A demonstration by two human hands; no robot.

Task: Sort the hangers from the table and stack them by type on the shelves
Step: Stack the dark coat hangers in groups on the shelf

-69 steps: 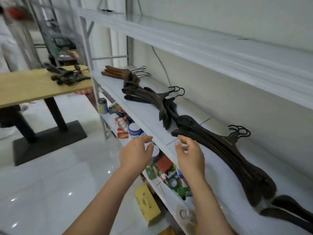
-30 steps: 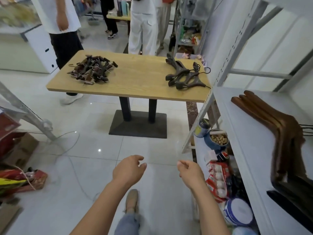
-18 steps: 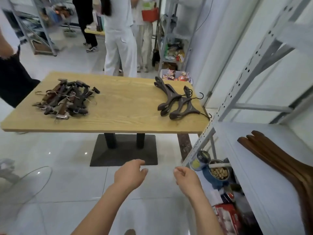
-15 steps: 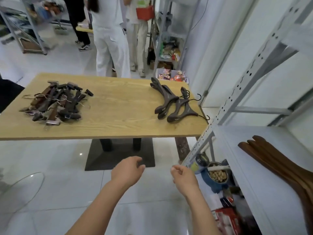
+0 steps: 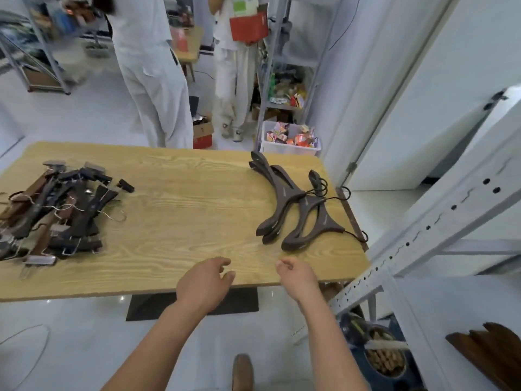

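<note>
By right edge of wooden table (image 5: 183,221), dark-brown contoured hangers (image 5: 284,193): likely stiff, light, grippable at necks; left hand (image 5: 204,280), right hand (image 5: 298,276) slack, empty.

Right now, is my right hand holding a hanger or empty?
Empty. The right hand hovers at the table edge, fingers loosely curled, short of the dark hangers.

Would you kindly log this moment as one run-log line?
phase: at table, nothing held | left hand: empty | right hand: empty | dark coat hangers: table right | clip hanger pile: table left
</note>
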